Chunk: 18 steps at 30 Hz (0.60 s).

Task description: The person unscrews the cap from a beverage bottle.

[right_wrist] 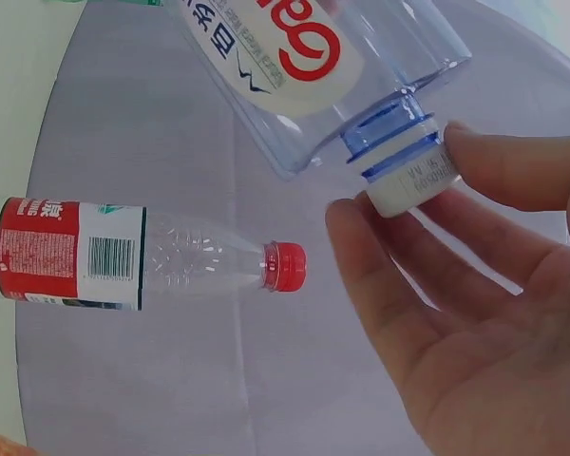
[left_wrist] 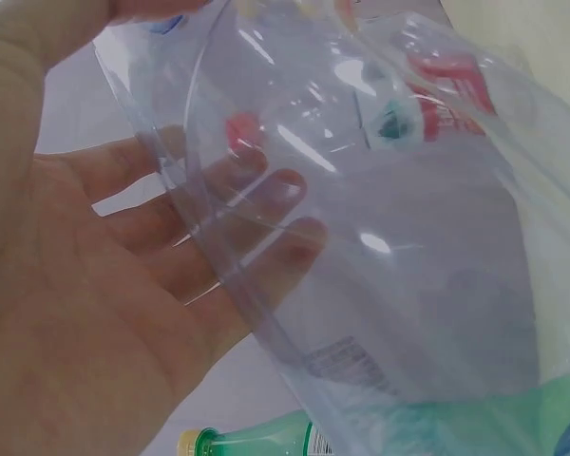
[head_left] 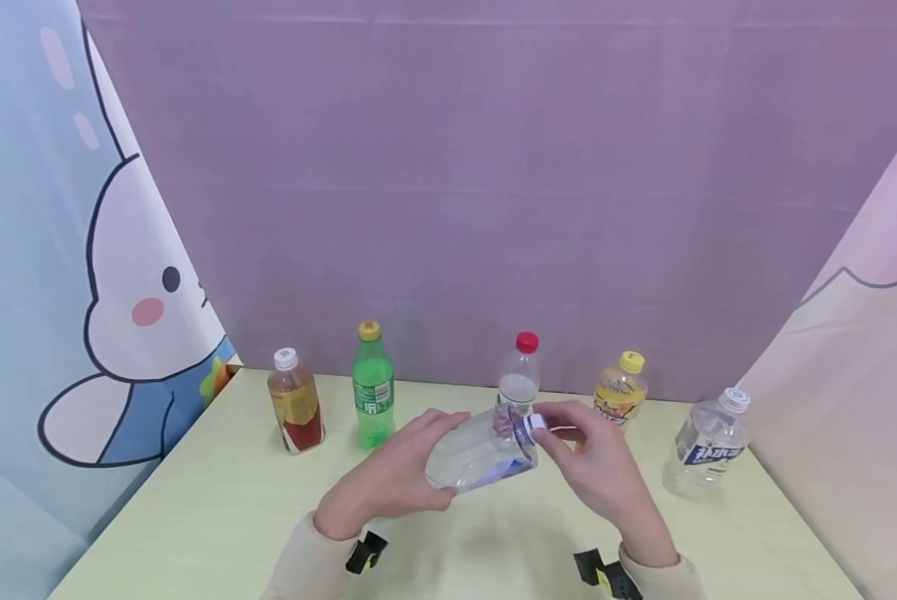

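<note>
Holding a clear bottle (head_left: 482,454) sideways above the table (head_left: 216,517), my left hand (head_left: 388,483) curls round its body while my right hand (head_left: 594,467) pinches the white cap (right_wrist: 413,180), which sits on the neck, so by my reckoning the uncapping is barely begun. Behind stand five capped bottles, the red-capped bottle (head_left: 519,379) nearest.

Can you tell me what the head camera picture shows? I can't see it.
Two hands hold a clear bottle sideways over a pale table: the left hand grips its body, the right hand pinches its white cap. Five bottles stand behind.
</note>
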Available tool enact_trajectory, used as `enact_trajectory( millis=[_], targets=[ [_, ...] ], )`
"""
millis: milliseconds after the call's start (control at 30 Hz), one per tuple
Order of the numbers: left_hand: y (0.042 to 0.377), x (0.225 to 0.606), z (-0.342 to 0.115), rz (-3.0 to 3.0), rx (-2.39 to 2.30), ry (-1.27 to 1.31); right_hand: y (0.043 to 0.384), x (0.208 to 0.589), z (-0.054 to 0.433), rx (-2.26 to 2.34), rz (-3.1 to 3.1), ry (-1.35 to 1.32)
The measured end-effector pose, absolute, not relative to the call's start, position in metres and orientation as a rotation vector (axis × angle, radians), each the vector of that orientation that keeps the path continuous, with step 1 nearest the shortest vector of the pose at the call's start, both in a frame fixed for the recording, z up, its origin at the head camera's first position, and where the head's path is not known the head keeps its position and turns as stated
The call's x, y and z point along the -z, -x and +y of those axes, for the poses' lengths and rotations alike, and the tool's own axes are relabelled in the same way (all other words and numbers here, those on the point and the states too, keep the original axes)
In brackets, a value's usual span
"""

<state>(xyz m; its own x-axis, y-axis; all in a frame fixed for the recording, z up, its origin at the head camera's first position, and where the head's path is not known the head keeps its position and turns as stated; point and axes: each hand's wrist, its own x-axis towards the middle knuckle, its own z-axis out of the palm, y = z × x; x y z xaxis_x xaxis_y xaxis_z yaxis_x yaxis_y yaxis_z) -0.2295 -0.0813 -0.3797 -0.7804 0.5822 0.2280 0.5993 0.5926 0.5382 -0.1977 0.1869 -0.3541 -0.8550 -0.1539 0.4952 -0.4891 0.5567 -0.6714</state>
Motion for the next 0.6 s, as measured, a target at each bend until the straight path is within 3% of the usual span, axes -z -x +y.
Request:
enact_trajectory(
  millis=[200, 600],
  targets=[
    [0.23, 0.3792, -0.0815, -2.793, 0.958, 1.028, 0.1989, 0.3542, 0.1887, -1.264, -2.379, -0.606],
    [0.2295, 0.3816, -0.0813, -2.785, 0.938, 1.044, 0.1984, 0.3533, 0.1867, -1.26, -2.376, -0.509]
  ],
)
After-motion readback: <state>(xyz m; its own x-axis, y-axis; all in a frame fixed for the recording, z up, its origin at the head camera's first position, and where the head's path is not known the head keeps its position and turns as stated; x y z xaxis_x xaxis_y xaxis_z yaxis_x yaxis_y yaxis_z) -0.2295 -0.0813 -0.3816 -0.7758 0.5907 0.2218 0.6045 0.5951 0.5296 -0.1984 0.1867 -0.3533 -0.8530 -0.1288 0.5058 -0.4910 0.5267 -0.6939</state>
